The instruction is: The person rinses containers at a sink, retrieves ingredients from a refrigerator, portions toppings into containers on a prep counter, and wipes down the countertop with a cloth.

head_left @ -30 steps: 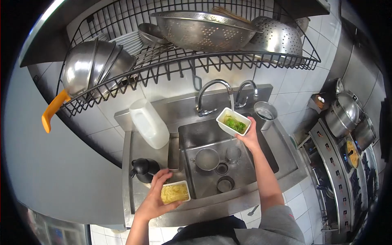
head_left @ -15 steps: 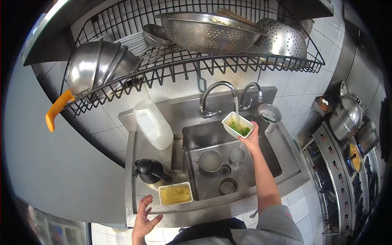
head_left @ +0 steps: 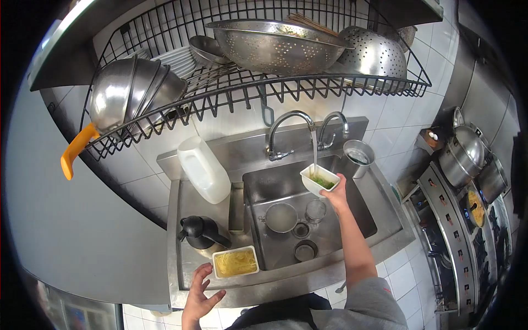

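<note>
My right hand (head_left: 336,193) grips a small white rectangular container (head_left: 313,187) by its right end, over the sink (head_left: 275,250). Chopped green leaves (head_left: 324,181) lie inside it, and water from the left faucet (head_left: 291,118) streams into it. Near the counter's front edge, my left hand (head_left: 201,294) is empty, its fingers apart and curved. Just above and right of that hand sits a second white container (head_left: 256,265) full of yellow shreds in liquid (head_left: 235,263). Within the sink basin are a round metal strainer or pan (head_left: 281,218) and a clear glass (head_left: 315,211).
Left of the basin stand a translucent plastic jug (head_left: 212,179) and a black-topped thermos (head_left: 201,234). A metal cup (head_left: 359,154) is at the back right corner. Overhead, a black wire rack (head_left: 258,82) holds colanders (head_left: 275,49) and bowls (head_left: 113,91). A stove (head_left: 451,242) is at right.
The container in my right hand has dropped slightly, and more water now runs into it over the greens. My left hand has barely moved.
</note>
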